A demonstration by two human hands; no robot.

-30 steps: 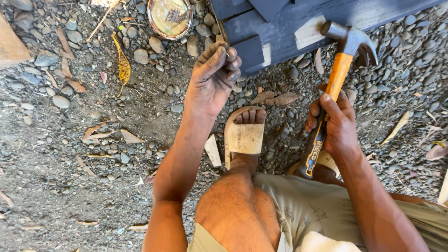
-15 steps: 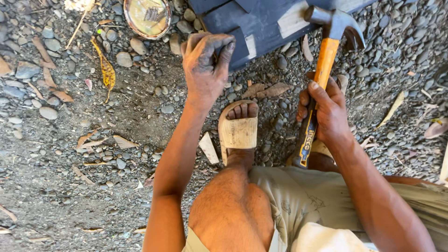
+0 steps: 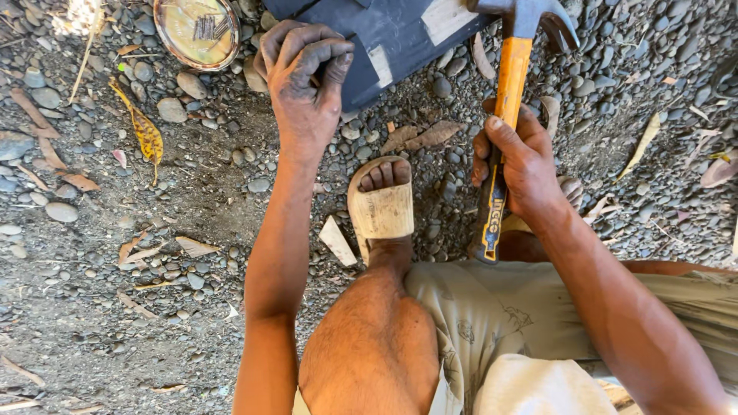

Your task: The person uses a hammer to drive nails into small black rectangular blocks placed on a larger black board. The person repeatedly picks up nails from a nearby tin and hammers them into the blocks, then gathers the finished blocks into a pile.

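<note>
Head view, looking down at gravel ground. Near the top centre of the frame, the left hand hovers over the pebbles just beside a dark board, its fingers curled in and pressed together; whether they pinch anything, I cannot tell. At the upper right, the right hand wraps its fingers tightly round the orange handle of a claw hammer, whose steel head sits at the top edge over the board. A round tin of nails lies at the upper left. A sandalled foot rests in the centre, between the two hands.
</note>
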